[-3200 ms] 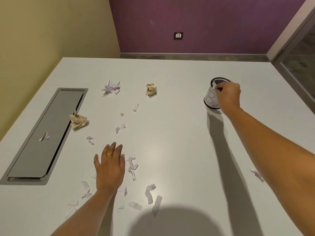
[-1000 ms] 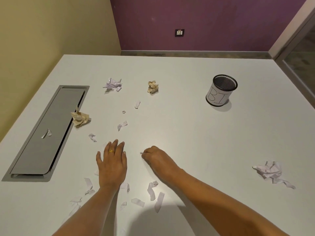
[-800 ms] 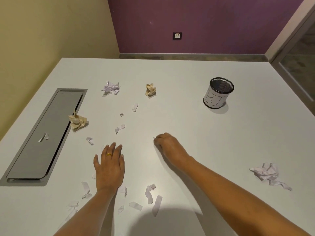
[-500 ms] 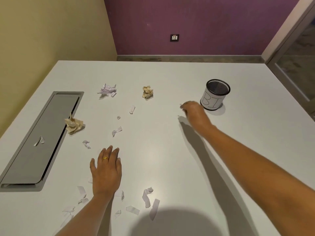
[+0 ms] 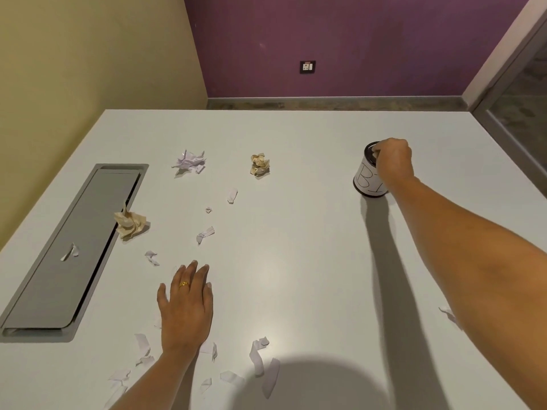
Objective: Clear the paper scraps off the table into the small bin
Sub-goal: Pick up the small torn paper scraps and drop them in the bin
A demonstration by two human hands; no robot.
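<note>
The small bin, a black mesh cup wrapped in white paper with letters on it, stands at the right back of the white table. My right hand hovers over the bin's mouth, fingers bunched, with a pale bit of paper scrap showing at the fingertips. My left hand lies flat on the table near me and holds nothing. Several small white scraps lie around it. Further off lie a white crumpled ball, a tan ball and a second tan ball.
A long grey recessed panel runs along the table's left side, with a small scrap on it. Another white scrap peeks out from under my right forearm. Yellow and purple walls stand behind the table.
My right hand pinched a small scrap next to my left hand, carried it away to the back right and now sits over the bin. My left hand has stayed flat in place.
</note>
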